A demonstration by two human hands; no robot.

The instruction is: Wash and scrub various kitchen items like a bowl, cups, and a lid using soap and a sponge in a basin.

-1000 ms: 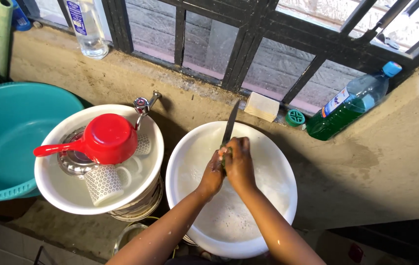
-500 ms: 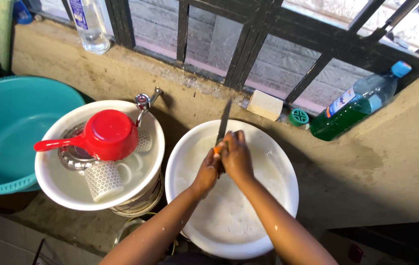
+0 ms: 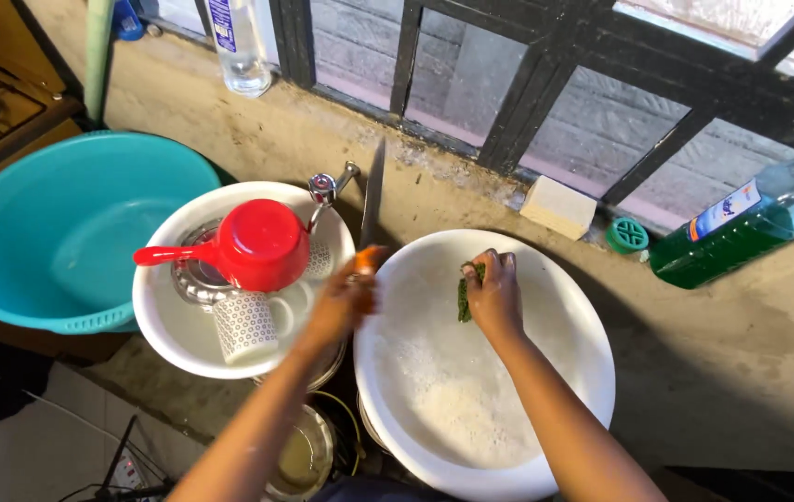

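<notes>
My left hand (image 3: 341,302) grips the orange handle of a kitchen knife (image 3: 373,195) whose blade points up toward the window ledge, at the gap between two basins. My right hand (image 3: 492,296) holds a dark green scouring pad (image 3: 464,296) over the white basin (image 3: 583,316) of soapy water. To the left stands another white basin (image 3: 160,325) with a red saucepan (image 3: 253,246), a patterned white mug (image 3: 243,325) and a metal lid.
A large teal basin (image 3: 6,251) sits at the far left. On the concrete ledge lie a bar of soap (image 3: 557,206), a green cap (image 3: 627,234), a bottle of green liquid (image 3: 741,228) and a clear bottle (image 3: 237,42). A stove corner shows top left.
My hands have separated. The left hand has carried the knife left, off the soapy basin toward the dish basin. The right hand keeps the pad over the water.
</notes>
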